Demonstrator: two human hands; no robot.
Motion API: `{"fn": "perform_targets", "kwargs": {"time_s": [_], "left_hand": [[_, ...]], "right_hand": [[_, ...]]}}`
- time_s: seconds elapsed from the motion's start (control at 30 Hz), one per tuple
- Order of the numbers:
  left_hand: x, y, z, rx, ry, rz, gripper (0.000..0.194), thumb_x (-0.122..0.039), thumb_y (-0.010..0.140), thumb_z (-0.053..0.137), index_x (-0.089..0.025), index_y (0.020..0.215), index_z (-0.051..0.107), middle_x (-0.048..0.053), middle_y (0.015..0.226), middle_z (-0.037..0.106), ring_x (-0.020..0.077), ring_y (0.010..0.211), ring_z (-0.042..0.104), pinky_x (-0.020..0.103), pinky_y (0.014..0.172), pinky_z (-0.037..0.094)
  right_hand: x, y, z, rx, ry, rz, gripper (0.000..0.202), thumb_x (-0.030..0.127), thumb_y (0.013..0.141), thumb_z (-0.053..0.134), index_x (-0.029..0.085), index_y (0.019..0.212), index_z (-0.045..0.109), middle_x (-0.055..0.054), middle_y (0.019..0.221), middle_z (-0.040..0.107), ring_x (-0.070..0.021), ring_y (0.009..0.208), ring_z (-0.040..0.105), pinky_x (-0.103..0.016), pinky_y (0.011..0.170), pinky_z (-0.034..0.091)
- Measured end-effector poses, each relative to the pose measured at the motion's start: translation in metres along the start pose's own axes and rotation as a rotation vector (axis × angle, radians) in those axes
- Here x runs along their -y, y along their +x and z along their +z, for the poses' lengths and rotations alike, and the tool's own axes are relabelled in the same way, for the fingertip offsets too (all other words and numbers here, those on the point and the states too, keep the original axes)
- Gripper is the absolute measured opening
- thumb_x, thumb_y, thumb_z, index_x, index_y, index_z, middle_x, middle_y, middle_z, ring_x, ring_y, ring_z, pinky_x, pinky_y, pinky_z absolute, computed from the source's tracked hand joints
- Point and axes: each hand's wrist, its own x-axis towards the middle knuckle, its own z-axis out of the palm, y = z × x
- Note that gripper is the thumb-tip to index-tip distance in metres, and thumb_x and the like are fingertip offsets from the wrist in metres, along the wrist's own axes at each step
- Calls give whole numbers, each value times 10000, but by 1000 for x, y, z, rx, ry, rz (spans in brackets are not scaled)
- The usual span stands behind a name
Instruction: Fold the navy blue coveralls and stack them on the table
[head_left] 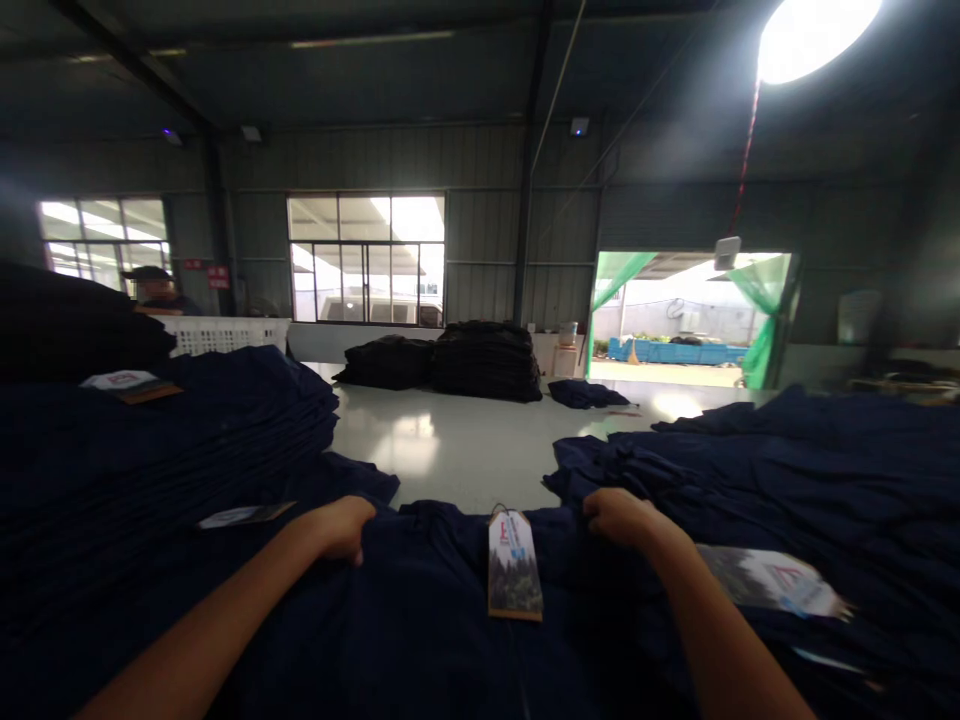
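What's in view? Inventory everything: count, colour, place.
Held garment: one, navy, front centre
Hang tags: at least four, multicoloured, front
Garment piles: two, navy, left and right
Garment stacks: three, black, back and left
Table: one, white, centre
Loose garment: one, navy, far table
Perforated crate: one, white, left
Windows: two, dark-framed, back left
Curtains: two, green, back right
Signs: two, red, back left
Lamp: one, white, top right
Person: one, dark-capped, behind crate
Left grip: one, bare, on held garment
Right grip: one, bare, on held garment

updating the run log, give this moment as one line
left hand: grips navy garment | right hand: grips its other side | hang tag: between hands
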Motion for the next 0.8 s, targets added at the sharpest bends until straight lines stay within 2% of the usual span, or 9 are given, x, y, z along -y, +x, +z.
{"fn": "perform_targets", "kwargs": {"time_s": [0.07, 0.17, 0.23, 0.33, 0.43, 0.53, 0.63, 0.7, 0.8], "left_hand": [[5, 5, -3, -76, -46, 48, 272, -207, 669, 607, -199, 939, 642, 30, 1074, 665, 189, 1024, 596, 232, 862, 435], [6, 20, 5, -221, -59, -3, 272, -274, 828, 457, -173, 1044, 586, 71, 1182, 607, 180, 1104, 542, 242, 919, 389], [3, 29, 20, -231, -33, -95, 311, -267, 879, 368, -142, 1105, 542, 115, 1192, 593, 201, 1098, 546, 281, 903, 401], [-3, 36, 45, -164, -10, -196, 344, -231, 894, 316, -101, 1145, 511, 164, 1121, 622, 248, 1017, 593, 348, 826, 440], [-13, 32, 53, -145, 41, -252, 362, -172, 854, 381, -98, 1186, 505, 186, 1178, 582, 289, 1085, 549, 399, 859, 418], [-34, 20, 41, -195, 103, -263, 447, -118, 814, 403, -144, 1254, 476, 170, 1285, 499, 345, 1189, 437, 525, 939, 322], [-63, 8, 34, -175, 124, -166, 467, -198, 843, 391, -255, 1304, 436, 122, 1290, 508, 362, 1195, 418, 654, 951, 221], [-75, 5, 40, -149, 121, -71, 457, -289, 865, 374, -303, 1320, 418, 103, 1332, 485, 386, 1249, 354, 703, 959, 142], [-72, 11, 62, -219, 124, 33, 483, -436, 884, 314, -340, 1355, 370, 62, 1441, 363, 390, 1343, 170, 680, 1009, 0]], "right_hand": [[-6, 1, -5, -169, 20, 68, 325, 179, 793, 428, 294, 989, 661, -41, 1145, 624, -268, 1097, 529, -430, 850, 407], [-12, 8, 2, -327, 28, 185, 333, 228, 841, 379, 302, 1034, 640, -63, 1148, 607, -287, 1089, 515, -474, 840, 394], [-15, 17, 20, -346, 15, 241, 332, 231, 847, 381, 292, 1048, 638, -79, 1148, 595, -290, 1095, 498, -458, 828, 396], [-20, 30, 50, -281, 16, 274, 341, 195, 848, 361, 275, 1026, 641, -80, 1139, 594, -271, 1098, 487, -421, 827, 389], [-16, 33, 56, -256, 11, 308, 401, 134, 848, 299, 248, 1071, 613, -96, 1168, 572, -276, 1123, 467, -426, 839, 381], [11, 19, 36, -280, -30, 310, 427, 139, 853, 297, 237, 1171, 565, -125, 1243, 508, -317, 1178, 413, -477, 873, 359], [56, -3, 21, -179, 49, 90, 404, 380, 898, 295, 291, 1215, 530, -115, 1257, 503, -336, 1152, 439, -520, 876, 358], [83, -12, 27, -87, 73, -24, 479, 527, 878, 262, 355, 1281, 457, -90, 1333, 457, -399, 1173, 410, -618, 873, 314], [99, -8, 53, -90, 13, -30, 584, 646, 822, 267, 400, 1343, 364, -22, 1494, 228, -501, 1300, 114, -742, 919, 47]]}}
